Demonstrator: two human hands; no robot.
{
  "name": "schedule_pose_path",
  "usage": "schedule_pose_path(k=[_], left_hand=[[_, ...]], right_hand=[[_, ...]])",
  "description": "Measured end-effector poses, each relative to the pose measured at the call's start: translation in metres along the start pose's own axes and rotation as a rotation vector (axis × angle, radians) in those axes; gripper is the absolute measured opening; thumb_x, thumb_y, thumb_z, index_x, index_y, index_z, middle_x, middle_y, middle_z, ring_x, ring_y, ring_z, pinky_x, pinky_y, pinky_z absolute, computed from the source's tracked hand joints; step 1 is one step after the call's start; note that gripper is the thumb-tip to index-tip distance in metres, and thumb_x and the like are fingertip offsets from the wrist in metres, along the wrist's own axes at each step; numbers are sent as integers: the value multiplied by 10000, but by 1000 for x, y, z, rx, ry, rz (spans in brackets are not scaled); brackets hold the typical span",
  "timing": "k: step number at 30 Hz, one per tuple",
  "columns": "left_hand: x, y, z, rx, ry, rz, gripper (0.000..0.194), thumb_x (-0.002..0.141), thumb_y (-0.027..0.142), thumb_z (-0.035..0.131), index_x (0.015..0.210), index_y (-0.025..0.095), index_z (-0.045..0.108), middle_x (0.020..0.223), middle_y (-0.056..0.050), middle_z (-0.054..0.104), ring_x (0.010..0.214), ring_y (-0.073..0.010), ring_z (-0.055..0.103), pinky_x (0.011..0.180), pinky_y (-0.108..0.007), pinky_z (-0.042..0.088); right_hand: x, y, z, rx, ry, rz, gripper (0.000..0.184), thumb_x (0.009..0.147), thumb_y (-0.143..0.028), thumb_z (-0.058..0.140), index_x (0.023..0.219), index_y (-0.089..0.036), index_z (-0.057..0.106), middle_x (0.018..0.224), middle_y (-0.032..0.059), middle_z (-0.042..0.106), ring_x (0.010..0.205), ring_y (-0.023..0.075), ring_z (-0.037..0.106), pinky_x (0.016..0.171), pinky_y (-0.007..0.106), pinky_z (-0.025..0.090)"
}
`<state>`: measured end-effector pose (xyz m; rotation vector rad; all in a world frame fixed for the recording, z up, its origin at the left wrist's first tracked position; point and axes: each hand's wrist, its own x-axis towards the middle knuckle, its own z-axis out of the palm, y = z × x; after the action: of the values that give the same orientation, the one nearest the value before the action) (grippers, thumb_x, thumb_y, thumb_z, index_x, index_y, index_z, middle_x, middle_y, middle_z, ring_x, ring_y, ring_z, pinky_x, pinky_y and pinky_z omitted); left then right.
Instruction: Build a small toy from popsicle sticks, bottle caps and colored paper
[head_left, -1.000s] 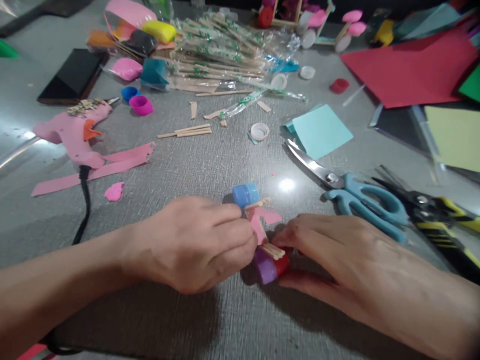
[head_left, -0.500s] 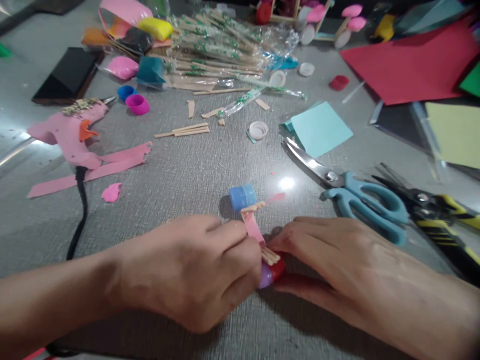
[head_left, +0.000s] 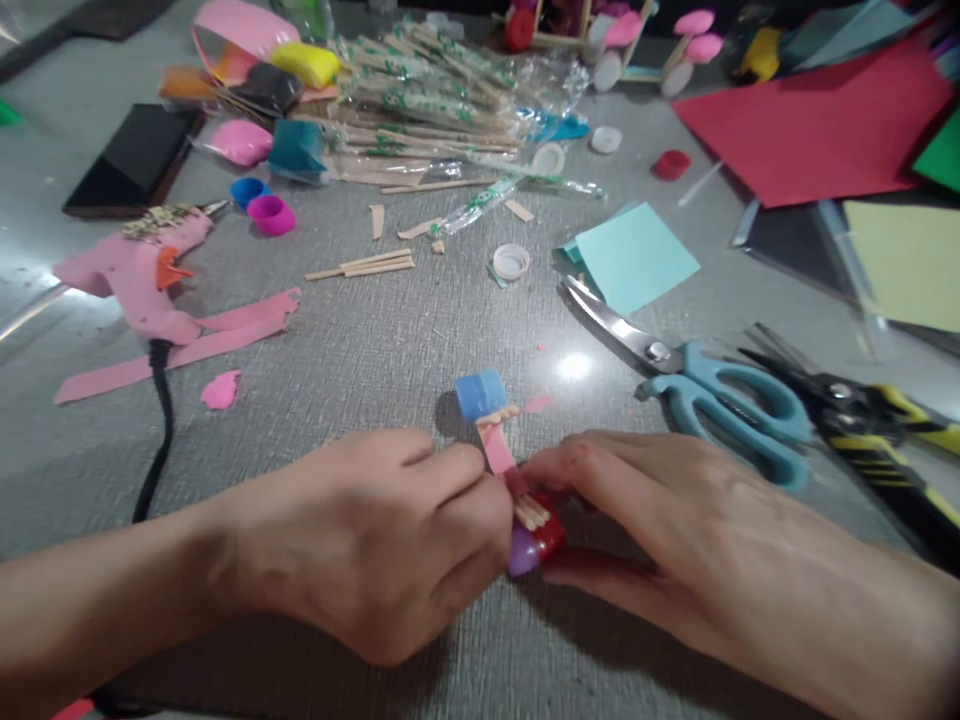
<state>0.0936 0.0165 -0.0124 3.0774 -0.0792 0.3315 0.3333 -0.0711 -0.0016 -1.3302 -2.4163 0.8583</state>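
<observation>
Through the head view I see my left hand (head_left: pixel 397 545) curled by the purple cap (head_left: pixel 523 552), fingertips hidden; I can't tell its grip. My right hand (head_left: pixel 675 530), thumb and fingers slightly parted, holds the red cap (head_left: pixel 552 537) between both hands, beside the wooden sticks (head_left: pixel 531 513).
</observation>
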Motion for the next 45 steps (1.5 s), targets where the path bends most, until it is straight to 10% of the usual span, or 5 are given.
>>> schedule_pose_path(k=[29,40,45], left_hand=[[-2,-10,3,123,53,-8,444,1033,130,303,876,168,717,740,-43,684,605,-196,580,476,-355,382],[-1,-8,2,131,24,-6,393,1018,137,344,869,158,708,706,-36,647,593,-198,584,469,-350,390],[0,-9,2,119,26,-6,340,997,139,395,827,171,689,689,-37,636,576,-194,549,466,-350,370]], right_hand=[[1,-1,-3,-94,0,-41,135,1046,-343,574,1067,-231,647,966,10,656,791,180,627,680,325,468],[11,2,-3,-206,59,-109,505,1066,-525,477,1401,-154,551,968,60,697,801,221,682,674,346,501],[13,7,1,-224,33,-98,448,1049,-548,506,1233,-160,631,874,36,671,679,200,633,585,329,408]])
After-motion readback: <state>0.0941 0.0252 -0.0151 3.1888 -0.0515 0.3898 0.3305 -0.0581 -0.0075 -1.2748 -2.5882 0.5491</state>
